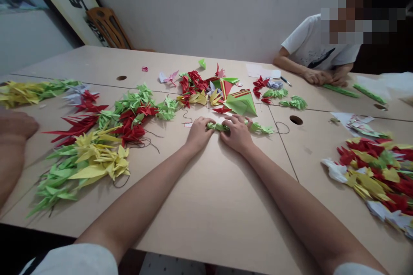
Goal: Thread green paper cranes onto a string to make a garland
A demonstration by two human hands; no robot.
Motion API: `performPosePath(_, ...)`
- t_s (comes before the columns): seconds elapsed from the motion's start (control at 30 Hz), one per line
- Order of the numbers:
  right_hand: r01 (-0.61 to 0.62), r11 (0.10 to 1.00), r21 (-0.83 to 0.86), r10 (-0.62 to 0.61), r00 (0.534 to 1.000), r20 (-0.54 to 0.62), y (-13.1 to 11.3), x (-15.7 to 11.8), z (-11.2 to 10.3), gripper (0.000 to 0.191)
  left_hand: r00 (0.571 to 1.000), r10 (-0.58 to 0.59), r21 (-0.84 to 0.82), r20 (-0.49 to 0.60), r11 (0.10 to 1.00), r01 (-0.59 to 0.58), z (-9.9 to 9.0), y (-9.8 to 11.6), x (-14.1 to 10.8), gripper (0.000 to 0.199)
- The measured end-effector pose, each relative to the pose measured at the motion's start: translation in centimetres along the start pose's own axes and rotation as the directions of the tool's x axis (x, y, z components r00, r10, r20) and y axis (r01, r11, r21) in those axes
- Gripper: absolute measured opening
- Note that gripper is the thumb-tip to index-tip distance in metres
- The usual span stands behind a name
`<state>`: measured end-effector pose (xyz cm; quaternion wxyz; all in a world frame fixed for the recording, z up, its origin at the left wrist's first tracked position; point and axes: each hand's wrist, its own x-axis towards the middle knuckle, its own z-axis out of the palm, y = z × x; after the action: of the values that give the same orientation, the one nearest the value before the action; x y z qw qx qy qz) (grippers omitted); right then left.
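A strand of folded green paper cranes [260,128] lies crosswise on the table, and a dark thread [284,128] curls out at its right end. At its left end, the fingers of my left hand [199,135] are closed on the green paper. My right hand [238,134] grips the strand a little further right, fingers bent over it; the paper under them is hidden. Just beyond my hands sit a green folded paper stack [241,102] and a red paper crane [222,110]. Another thread [186,115] trails near my left hand.
Strings of yellow cranes [97,159], red cranes [134,131] and green cranes [138,99] cover the left side. A mixed pile [380,167] lies right. Round holes [296,120] pierce the table [200,206]. Another person's hands [325,77] work opposite; someone's arm [13,150] rests at left.
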<state>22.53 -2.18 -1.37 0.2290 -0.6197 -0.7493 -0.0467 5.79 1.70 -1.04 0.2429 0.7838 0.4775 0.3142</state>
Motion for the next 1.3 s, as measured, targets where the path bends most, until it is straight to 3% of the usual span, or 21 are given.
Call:
performPosePath(0.4,-0.024,1.000,-0.017,0.023,1.000,-0.008,-0.2,0.0,-0.2,0.013,1.000,-0.014,-0.067,-0.028,0.998,0.012,0.0,-0.4,0.1,0.026)
performPosePath(0.67,0.019,1.000,-0.017,-0.020,0.996,-0.083,-1.3,-0.1,-0.7,0.026,0.999,-0.010,-0.119,-0.042,0.993,0.005,0.2,-0.6,0.2,0.031)
performPosePath(1.07,0.060,0.996,0.067,-0.063,0.997,0.034,-1.5,0.2,-0.7,0.030,0.999,0.005,-0.088,-0.044,0.996,-0.009,0.0,-0.1,0.1,0.031)
performPosePath(1.3,0.069,0.996,0.059,-0.072,0.996,0.046,-1.3,0.2,-0.7,0.022,0.995,-0.090,-0.123,-0.044,0.989,0.084,-0.1,0.0,0.0,0.030)
